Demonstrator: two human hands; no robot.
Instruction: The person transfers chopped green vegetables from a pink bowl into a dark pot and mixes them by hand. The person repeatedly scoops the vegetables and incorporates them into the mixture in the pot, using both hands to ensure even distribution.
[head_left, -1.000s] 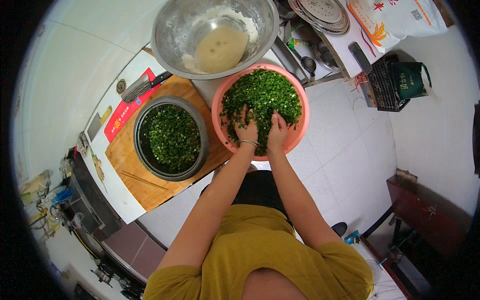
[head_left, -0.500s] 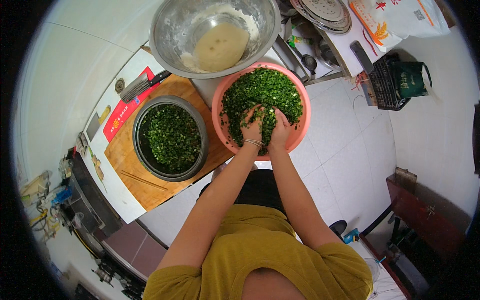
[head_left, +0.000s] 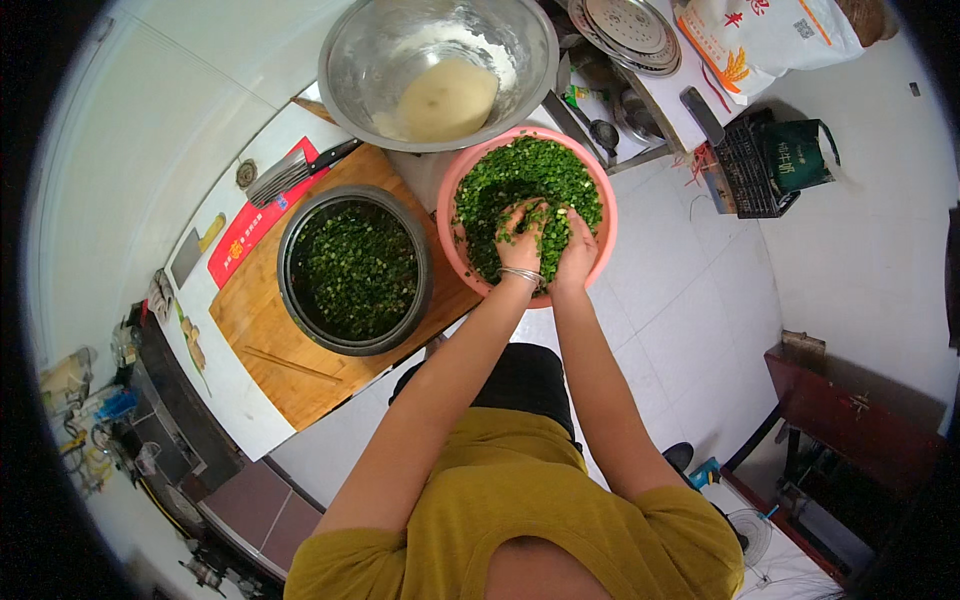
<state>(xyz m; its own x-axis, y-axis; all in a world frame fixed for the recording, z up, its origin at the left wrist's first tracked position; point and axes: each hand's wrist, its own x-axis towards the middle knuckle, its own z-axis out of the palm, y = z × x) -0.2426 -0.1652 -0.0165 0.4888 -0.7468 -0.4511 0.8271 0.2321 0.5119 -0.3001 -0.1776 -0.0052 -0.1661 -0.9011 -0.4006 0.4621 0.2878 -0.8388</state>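
Both my hands are down in a pink basin (head_left: 607, 192) of finely chopped chives (head_left: 545, 168). My left hand (head_left: 520, 242), with a bangle at the wrist, has its fingers curled into the greens, and bits cling to them. Close beside it, my right hand (head_left: 576, 248) is cupped against the same heap, so the two palms gather chives between them. Some fingertips are buried. To the left, a dark grey pot (head_left: 287, 300), also filled with chopped chives (head_left: 355, 275), stands on a wooden cutting board (head_left: 245, 312).
Beyond the basin sits a large steel bowl (head_left: 345, 95) holding dough (head_left: 447, 100). A cleaver (head_left: 280, 180) and chopsticks (head_left: 290, 364) lie by the pot. At the far right are a white bag (head_left: 765, 45), a black crate (head_left: 745, 165) and a dark green bag (head_left: 797, 157).
The view has shifted slightly, so the pot and basin appear a little further right. My hands remain in the chives, with the fingers slightly moved in the heap.
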